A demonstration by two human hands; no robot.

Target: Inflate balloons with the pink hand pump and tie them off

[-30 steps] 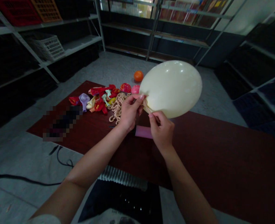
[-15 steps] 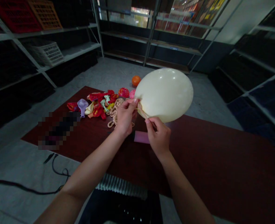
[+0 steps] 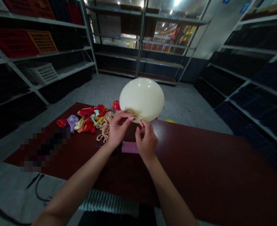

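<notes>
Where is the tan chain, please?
In the head view, the tan chain lies left of centre on the table, between the deflated balloons and the left hand.

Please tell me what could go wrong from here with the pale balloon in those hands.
The left hand and right hand pinch the stretched neck of the inflated pale balloon; if either slipped, air might escape, though I cannot tell whether it is knotted.
The fingertips work close to the taut skin, so a fingernail could perhaps nick it.
The pink cylinder lies just below the hands and might get knocked.
</notes>
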